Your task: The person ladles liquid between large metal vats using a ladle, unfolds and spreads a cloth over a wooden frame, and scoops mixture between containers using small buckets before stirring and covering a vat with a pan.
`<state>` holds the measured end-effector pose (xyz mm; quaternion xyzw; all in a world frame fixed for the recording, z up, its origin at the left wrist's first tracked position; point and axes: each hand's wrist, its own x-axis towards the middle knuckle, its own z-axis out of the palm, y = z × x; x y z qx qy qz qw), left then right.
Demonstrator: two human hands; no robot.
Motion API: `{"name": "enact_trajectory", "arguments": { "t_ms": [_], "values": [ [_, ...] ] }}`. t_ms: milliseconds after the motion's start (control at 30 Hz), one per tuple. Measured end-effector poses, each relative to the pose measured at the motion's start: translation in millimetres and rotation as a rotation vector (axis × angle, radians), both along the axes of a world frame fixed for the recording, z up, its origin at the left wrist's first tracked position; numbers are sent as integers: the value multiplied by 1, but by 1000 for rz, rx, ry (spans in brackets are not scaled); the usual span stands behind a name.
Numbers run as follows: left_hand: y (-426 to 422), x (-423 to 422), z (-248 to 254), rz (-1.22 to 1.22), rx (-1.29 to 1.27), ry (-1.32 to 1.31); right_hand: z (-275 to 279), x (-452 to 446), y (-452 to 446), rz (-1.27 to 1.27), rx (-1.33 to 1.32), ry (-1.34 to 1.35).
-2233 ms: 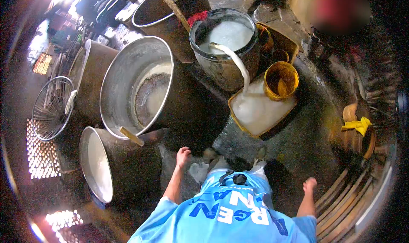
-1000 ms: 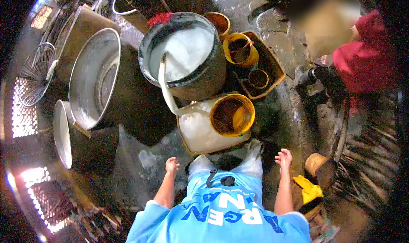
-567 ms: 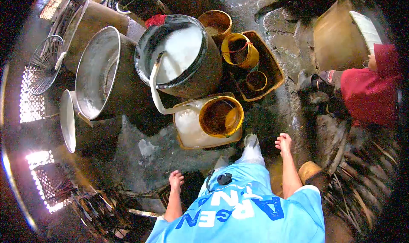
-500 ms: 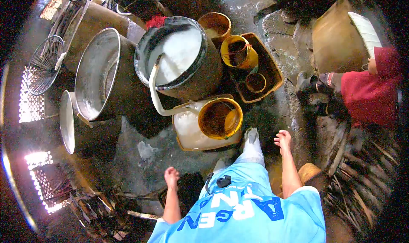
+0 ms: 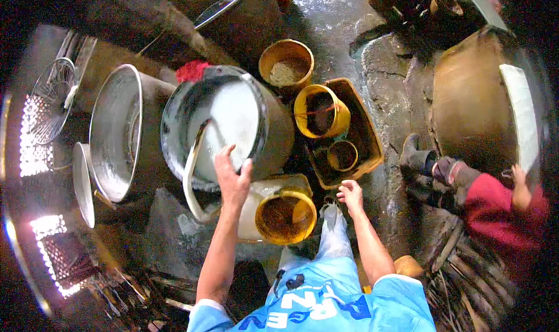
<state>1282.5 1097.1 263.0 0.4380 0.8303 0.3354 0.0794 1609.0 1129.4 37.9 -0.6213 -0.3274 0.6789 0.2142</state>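
My left hand (image 5: 233, 178) is raised near the front rim of a large dark pot (image 5: 273, 140), thumb and fingers apart, holding nothing. White, cloudy liquid (image 5: 236, 119) lies inside that pot. A pale bent hose (image 5: 190, 178) hooks over the pot's rim and runs down beside a whitish tub (image 5: 247, 218). At the tub stands a yellow bucket (image 5: 310, 226), between my two arms. My right hand (image 5: 351, 197), fingers loosely bent and nothing visible in them, hovers near the close end of a brown rectangular tub (image 5: 372, 168).
The brown tub holds a yellow bucket (image 5: 342, 122) and a small round container (image 5: 343, 155). Behind stands another bucket (image 5: 268, 55). Wide metal basins (image 5: 138, 105) line the left. At right, a co-worker in red (image 5: 495, 204) is beside a large brown vessel (image 5: 471, 99) with a white slab (image 5: 520, 114).
My left hand has moved forward and up, from beside my body to the pot's rim. My right hand has shifted left. The view has shifted, and the co-worker's arm has moved lower.
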Motion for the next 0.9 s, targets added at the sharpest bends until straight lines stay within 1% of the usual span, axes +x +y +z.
{"name": "enact_trajectory", "arguments": {
  "t_ms": [33, 100, 167, 267, 300, 367, 433, 467, 500, 567, 667, 700, 767, 800, 833, 900],
  "values": [
    [28, -4, -13, -36, -44, 91, -11, -13, 17, 35, -29, -31],
    [77, -10, -41, -22, -273, 237, -37, -35, 55, 39, -63, -26],
    [114, -14, -58, 60, -390, 241, -64, -54, 96, 85, -70, -92],
    [129, -25, -88, 47, -573, 320, -108, -77, 150, 83, 66, -175],
    [131, -27, -92, 46, -548, 270, -161, -72, 160, 190, 271, -351],
    [139, -26, -89, 64, -567, 342, -158, -85, 199, 256, 427, -528],
    [144, -30, -90, 55, -563, 275, -169, -98, 228, 218, 419, -572],
    [144, -32, -93, 38, -549, 319, -166, -108, 242, 248, 389, -632],
    [146, -34, -94, 38, -536, 285, -161, -117, 254, 225, 261, -603],
    [151, -36, -93, 29, -535, 280, -176, -131, 266, 239, 308, -628],
    [156, -38, -92, 39, -540, 221, -188, -152, 276, 262, 108, -650],
    [157, -39, -90, 39, -545, 211, -200, -154, 270, 316, 207, -697],
    [161, -39, -89, 39, -543, 192, -209, -153, 266, 397, 59, -798],
    [161, -39, -90, 49, -551, 187, -195, -155, 263, 368, 95, -805],
    [161, -40, -90, 49, -555, 186, -204, -151, 259, 374, 76, -855],
    [160, -40, -89, 53, -558, 185, -207, -144, 255, 243, -96, -799]
  ]
}}
